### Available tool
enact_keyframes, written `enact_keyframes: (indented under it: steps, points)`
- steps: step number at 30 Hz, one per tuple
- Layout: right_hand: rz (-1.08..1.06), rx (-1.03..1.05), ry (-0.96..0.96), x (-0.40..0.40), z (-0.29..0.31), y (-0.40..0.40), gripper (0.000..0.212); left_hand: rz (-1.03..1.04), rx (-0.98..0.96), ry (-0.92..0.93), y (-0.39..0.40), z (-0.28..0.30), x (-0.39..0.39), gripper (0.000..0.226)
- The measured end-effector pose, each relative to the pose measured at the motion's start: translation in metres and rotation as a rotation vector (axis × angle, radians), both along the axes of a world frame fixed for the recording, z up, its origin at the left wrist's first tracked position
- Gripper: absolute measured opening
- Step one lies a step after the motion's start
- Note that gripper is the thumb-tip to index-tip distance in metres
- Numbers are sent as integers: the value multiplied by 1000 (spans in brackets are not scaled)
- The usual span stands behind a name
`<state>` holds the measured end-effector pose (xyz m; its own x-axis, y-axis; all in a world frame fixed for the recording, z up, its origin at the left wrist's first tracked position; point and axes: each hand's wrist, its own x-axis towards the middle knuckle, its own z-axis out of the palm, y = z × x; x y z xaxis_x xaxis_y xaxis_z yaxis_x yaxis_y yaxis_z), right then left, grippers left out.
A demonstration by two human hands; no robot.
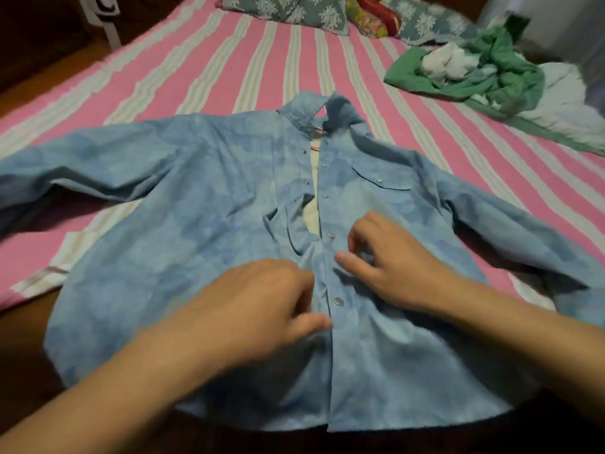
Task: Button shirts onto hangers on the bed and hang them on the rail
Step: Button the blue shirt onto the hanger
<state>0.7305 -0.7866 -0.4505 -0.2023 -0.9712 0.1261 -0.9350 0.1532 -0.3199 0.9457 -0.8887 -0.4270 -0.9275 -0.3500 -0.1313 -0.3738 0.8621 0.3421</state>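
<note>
Bed (203,60) with pink and pale striped cover fills most of head view, dark floor at far left and along near edge. Light blue denim shirt (170,224) lies flat on the bed, front up, collar pointing away, hem hanging at near edge. Its left-side sleeve spreads out toward left edge of frame, a white inner cuff or lining showing below it. Left hand (262,303) sits on the shirt just left of the placket, fingers curled, thumb and fingertips pinching the fabric edge near the lower snap. Placket runs up the middle with a row of silver snap buttons (338,302); lower part looks closed, upper part gapes open and shows pale inner fabric. Pink hanger (317,147) barely visible inside the neck opening under the collar, mostly hidden. Right hand (389,257) just right of the placket, fingers bent, gripping a fold of the right front panel; motion blur, exact pinch point unclear. The hands are apart, one each side of the button line, both clamped on shirt cloth. Chest pocket (381,181) with flap and snap above the right hand. Right-side sleeve runs off to right edge. Farther back right: crumpled green garment (504,83) with white cloth bunched on it, lying on the bed. Blue-grey patterned pillows (288,8) and a red patterned cloth (376,14) along far edge.
</note>
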Motion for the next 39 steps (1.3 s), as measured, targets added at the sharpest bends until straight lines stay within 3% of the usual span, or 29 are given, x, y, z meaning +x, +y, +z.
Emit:
enact_keyframes:
  steps: [3, 5, 8, 10, 12, 14, 16, 18, 21, 24, 27, 31, 34, 39]
  points:
    - [68, 28, 126, 8, -11, 51, 37, 64, -169, -56, 41, -14, 12, 63]
    - [69, -11, 177, 11, -17, 68, 32, 168, -165, -33, 67, -24, 7, 54]
    - [156, -41, 317, 14, -18, 74, 23, 227, 20, -67, 79, -32, 1, 30]
    - [216, 61, 335, 12, -9, 76, 23, 184, 205, -183, 70, -25, 3, 29]
    - [136, 232, 218, 12, 11, 70, 33, 122, 342, -242, 54, -11, 3, 31]
    - [-50, 201, 10, 18, 27, 51, 45, 177, 384, -156, 37, 4, -6, 29]
    - [-191, 80, -101, 32, 30, 22, 44, 344, 352, 44, 12, 6, -23, 21]
    - [-251, 151, -60, 52, 17, 0, 43, 471, 241, 107, -7, -4, -39, 12]
    - [-345, 318, -4, 59, -3, -15, 56, 488, 107, -42, -16, -20, -55, 18]
    - [-385, 420, -4, 45, 2, -25, 28, 462, -72, -145, -8, -23, -64, 27]
    - [-373, 452, 18, 41, 9, -28, 23, 405, -215, -197, -1, -21, -72, 31]
    - [-407, 466, -47, 37, 8, -23, 46, 350, -195, -342, 3, -20, -79, 52]
    - [-458, 451, -166, 31, 11, -22, 43, 370, -163, -423, 1, -20, -84, 57]
    - [-539, 254, -404, 33, 23, -20, 28, 387, -20, -349, -3, -20, -90, 23]
